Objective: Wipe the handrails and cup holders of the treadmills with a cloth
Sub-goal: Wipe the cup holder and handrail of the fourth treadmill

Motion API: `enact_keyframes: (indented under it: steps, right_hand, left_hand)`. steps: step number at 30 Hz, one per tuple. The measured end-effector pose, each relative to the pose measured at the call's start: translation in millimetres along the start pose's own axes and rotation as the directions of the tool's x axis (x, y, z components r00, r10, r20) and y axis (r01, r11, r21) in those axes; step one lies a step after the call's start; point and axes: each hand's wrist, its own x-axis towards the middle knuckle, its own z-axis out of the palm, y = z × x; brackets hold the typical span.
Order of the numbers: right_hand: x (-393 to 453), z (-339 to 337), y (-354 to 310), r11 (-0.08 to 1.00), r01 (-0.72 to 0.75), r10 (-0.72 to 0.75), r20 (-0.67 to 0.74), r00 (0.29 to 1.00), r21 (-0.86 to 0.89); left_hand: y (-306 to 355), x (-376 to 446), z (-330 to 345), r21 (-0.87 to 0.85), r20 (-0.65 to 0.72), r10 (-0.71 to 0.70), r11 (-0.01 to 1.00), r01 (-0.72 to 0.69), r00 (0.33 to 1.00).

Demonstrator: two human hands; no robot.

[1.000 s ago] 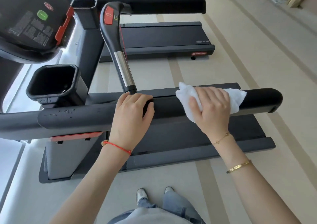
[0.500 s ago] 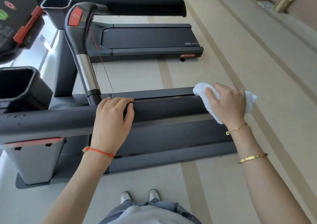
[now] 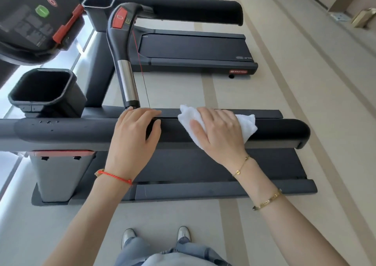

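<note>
A long black padded handrail (image 3: 71, 131) of the nearest treadmill runs across the view. My left hand (image 3: 134, 139) holds it near the middle, fingers bent over the top and thumb on the near face. Just to its right, my right hand (image 3: 219, 133) lies spread on a white cloth (image 3: 247, 124) and presses it onto the rail. The cloth drapes over the rail's top and front. A black cup holder (image 3: 77, 101) stands behind the rail at the left. A second cup holder (image 3: 97, 6) sits further back beside the far handrail (image 3: 193, 11).
A curved inner grip (image 3: 127, 78) with a red button and silver section rises just behind my left hand. The console (image 3: 30, 21) fills the top left. The treadmill deck (image 3: 193, 168) lies under the rail, another treadmill (image 3: 193, 48) beyond. My shoes (image 3: 128, 235) stand on beige floor.
My right hand slid the cloth out to the rail's right end, then back left toward my left hand. My left hand stayed on the rail.
</note>
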Motion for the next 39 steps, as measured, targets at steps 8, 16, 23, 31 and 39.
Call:
enact_keyframes:
  steps: [8, 16, 23, 31, 39]
  right_hand:
    - [23, 29, -100, 0.988, 0.152, -0.152, -0.023, 0.988, 0.006]
    - [53, 54, -192, 0.994, 0.108, -0.110, -0.063, 0.992, -0.027]
    - [81, 71, -278, 0.998, 0.055, -0.057, -0.087, 0.995, -0.021]
    - [56, 75, -294, 0.989, 0.141, -0.145, -0.117, 0.983, -0.042]
    - [84, 85, -345, 0.993, -0.113, 0.107, -0.149, 0.983, -0.036]
  left_hand:
    - [-92, -24, -75, 0.029, -0.156, -0.101, 0.994, 0.106, 0.983]
    - [-213, -38, -140, 0.105, -0.219, -0.178, 0.973, 0.204, 0.959]
    - [-270, -37, -162, 0.142, -0.068, -0.150, 0.977, 0.159, 0.986]
    - [-292, -36, -161, 0.159, -0.039, -0.032, 0.987, 0.037, 0.999]
    - [-298, -36, -153, 0.238, -0.047, 0.007, 0.971, 0.005, 0.999]
